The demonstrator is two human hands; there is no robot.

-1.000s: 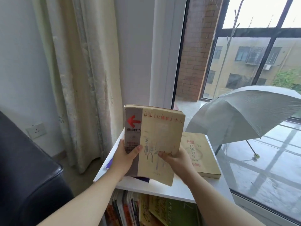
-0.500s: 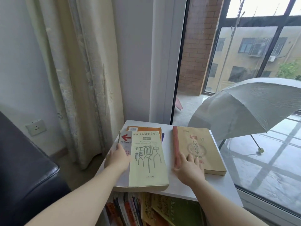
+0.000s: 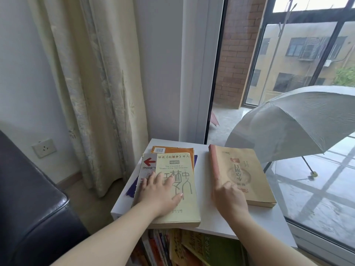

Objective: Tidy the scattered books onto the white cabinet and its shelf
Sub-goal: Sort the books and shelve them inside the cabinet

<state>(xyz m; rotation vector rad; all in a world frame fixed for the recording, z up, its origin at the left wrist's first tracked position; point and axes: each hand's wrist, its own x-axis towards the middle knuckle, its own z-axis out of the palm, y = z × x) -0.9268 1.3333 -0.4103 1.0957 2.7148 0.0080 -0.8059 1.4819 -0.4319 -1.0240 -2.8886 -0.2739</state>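
Both bare forearms (image 3: 115, 233) are extended forward, the left hand (image 3: 161, 191) laid flat, palm down, with fingers spread, the right hand (image 3: 228, 196) held palm down with index finger straight and the other fingers curled.

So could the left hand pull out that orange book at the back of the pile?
Probably not directly: the cream book covers most of the orange book, and the left hand rests flat on top.

we see only edges of the orange book (image 3: 178, 149) and purple book (image 3: 131, 189) under the yellow book (image 3: 188, 208); shelf books (image 3: 192, 246) leave frame below.
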